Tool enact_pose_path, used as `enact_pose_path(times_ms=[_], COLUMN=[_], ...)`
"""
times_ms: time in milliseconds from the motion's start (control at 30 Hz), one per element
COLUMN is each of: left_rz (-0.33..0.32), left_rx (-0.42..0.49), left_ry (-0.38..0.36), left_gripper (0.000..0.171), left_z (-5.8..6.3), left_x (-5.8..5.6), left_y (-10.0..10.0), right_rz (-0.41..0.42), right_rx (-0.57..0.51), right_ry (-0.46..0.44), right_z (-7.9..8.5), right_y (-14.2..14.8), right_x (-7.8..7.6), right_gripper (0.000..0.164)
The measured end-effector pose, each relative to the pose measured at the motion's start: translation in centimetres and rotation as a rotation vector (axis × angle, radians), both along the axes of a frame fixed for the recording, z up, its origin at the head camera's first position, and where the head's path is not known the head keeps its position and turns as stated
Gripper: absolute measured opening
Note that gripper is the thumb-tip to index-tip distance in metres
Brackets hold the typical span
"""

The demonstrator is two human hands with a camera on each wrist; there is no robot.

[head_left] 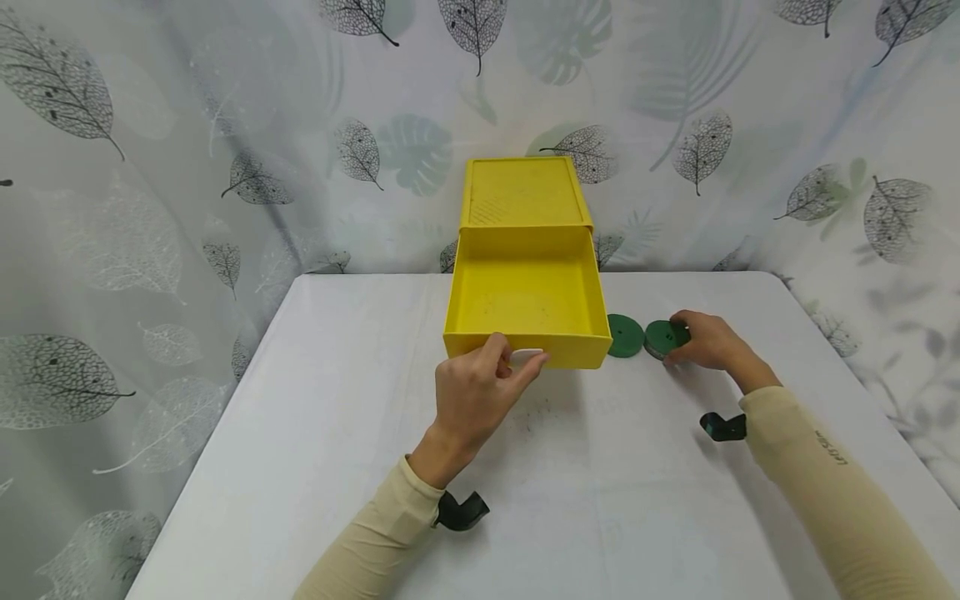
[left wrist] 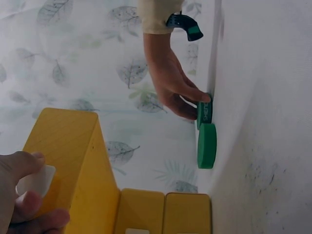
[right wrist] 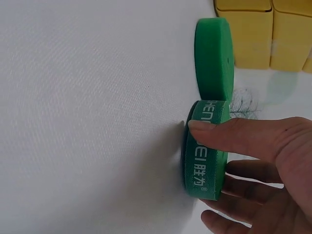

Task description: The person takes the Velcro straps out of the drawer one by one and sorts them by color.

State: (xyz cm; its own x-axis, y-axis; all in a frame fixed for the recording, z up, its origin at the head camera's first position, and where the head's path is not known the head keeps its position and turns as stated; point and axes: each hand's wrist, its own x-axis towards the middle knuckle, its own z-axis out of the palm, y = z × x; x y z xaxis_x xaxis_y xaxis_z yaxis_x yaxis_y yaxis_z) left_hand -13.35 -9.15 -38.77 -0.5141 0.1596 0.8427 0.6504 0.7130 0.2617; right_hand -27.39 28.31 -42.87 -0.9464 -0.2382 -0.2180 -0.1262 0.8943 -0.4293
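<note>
A yellow drawer (head_left: 528,287) stands pulled out from a yellow cabinet (head_left: 525,190), with its inside bare. My left hand (head_left: 471,398) pinches the white handle (head_left: 525,357) on the drawer's front between thumb and fingers. To the right of the drawer, my right hand (head_left: 708,343) grips a roll of green tape (right wrist: 207,156) with white lettering. In the right wrist view, the thumb presses on the printed rim while the other fingers reach to the far side. A second green roll (right wrist: 214,58) lies flat right beside it, closer to the cabinet.
Lower yellow drawer fronts (left wrist: 187,214) show beneath the pulled-out drawer in the left wrist view. The white table (head_left: 360,400) bears small dark specks in front of the cabinet. A leaf-patterned curtain (head_left: 285,125) hangs behind and along both sides.
</note>
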Motion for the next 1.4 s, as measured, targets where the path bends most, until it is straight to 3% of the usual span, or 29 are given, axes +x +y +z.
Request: enact_pose_path(times_ms=[400,1167,1400], left_rz=[0.000,0.003,0.018], left_rx=[-0.006,-0.011,-0.008], left_ry=[-0.003,-0.008,-0.003], left_gripper=[0.048,0.049,0.050], left_z=[0.0,0.2,0.7], left_x=[0.0,-0.1,-0.5], left_y=[0.1,0.3,0.4], right_rz=[0.001,-0.040,0.002], right_rx=[-0.009,-0.100,-0.147], right_ry=[-0.028,0.192,0.268], right_z=[0.5,5.7,7.1], right_y=[0.1,-3.4,-5.6], right_x=[0.1,2.4,3.9], right_gripper=[0.081,0.071,0.065])
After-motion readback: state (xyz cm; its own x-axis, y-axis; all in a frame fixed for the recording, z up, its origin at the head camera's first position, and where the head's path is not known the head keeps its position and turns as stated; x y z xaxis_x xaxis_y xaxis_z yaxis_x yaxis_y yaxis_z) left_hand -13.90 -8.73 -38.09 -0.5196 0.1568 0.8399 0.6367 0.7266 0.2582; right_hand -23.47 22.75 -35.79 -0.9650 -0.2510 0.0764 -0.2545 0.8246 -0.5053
